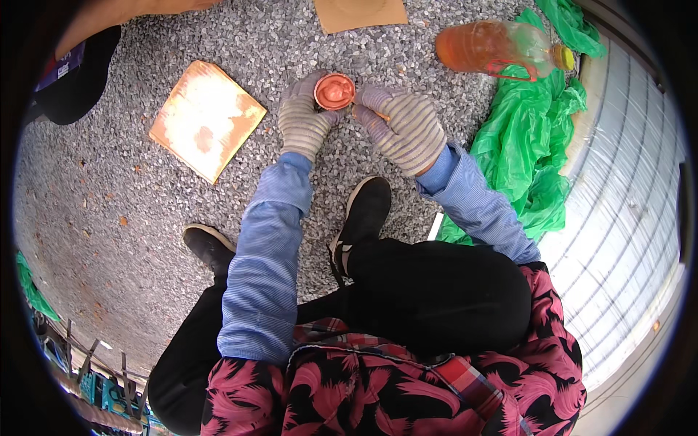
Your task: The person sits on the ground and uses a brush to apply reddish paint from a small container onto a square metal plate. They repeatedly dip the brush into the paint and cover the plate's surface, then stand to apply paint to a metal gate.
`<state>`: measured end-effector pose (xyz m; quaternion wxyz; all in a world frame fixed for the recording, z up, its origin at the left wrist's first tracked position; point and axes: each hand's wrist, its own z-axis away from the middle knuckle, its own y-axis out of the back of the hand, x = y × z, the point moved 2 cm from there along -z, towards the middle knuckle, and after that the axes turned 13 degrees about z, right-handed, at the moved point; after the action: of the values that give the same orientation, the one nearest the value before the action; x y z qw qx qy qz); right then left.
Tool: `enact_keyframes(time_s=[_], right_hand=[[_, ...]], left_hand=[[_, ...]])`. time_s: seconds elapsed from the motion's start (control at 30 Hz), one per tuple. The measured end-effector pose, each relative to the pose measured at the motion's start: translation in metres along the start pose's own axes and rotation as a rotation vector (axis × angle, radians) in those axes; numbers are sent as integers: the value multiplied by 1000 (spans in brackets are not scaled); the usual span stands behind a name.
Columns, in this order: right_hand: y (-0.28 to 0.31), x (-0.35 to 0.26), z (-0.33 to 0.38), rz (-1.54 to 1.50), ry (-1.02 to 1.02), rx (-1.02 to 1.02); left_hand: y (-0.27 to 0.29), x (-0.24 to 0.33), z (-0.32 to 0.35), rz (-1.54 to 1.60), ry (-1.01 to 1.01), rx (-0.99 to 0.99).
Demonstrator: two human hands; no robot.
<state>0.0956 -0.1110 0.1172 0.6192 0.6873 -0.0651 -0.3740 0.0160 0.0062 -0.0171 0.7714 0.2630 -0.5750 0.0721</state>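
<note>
Left hand (304,120): gloved, grip closing around a small round orange tin (334,91), holding it above the gravel floor (109,218) | Right hand (407,131): gloved, fingertips pinching at the tin's edge | Surroundings: a stained square board (206,118) lying to the left; a plastic bottle (498,47) of orange liquid resting on a green bag (531,145) to the right.

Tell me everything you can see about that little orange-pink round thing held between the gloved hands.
The round thing is a small shallow cup or lid, orange-pink, seemingly filled or smeared with a paste of the same colour. It faces up toward the camera, above the pebbled ground. The left hand, in a striped knit glove, grips its left edge; the right hand, gloved alike, touches its right side with its fingertips and seems to hold a thin stick there. Its underside is hidden.
</note>
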Motion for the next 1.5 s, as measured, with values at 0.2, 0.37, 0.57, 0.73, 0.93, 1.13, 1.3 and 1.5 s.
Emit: enact_keyframes(time_s=[0.2, 0.37, 0.57, 0.73, 0.93, 1.13, 1.3, 1.5], right_hand=[[-1, -11, -9, -10, 126, 59], [6, 1, -13, 40, 44, 42], [-3, -9, 2, 12, 54, -9], [-2, -9, -9, -50, 117, 51], [1, 2, -1, 2, -7, 8], [-9, 0, -3, 42, 229, 191], [-2, 0, 0, -77, -42, 46], [-2, -9, -5, -64, 37, 21]], left_hand=[[3, -5, 0, -28, -45, 16], [2, 2, 0, -81, 15, -27], [4, 3, 1, -15, 2, -9], [6, 3, 2, -35, -94, 33], [4, 7, 1, -35, -14, 1], [5, 4, 2, -39, -75, 11], [4, 5, 2, -49, -46, 11], [8, 2, 2, 4, -48, 4]])
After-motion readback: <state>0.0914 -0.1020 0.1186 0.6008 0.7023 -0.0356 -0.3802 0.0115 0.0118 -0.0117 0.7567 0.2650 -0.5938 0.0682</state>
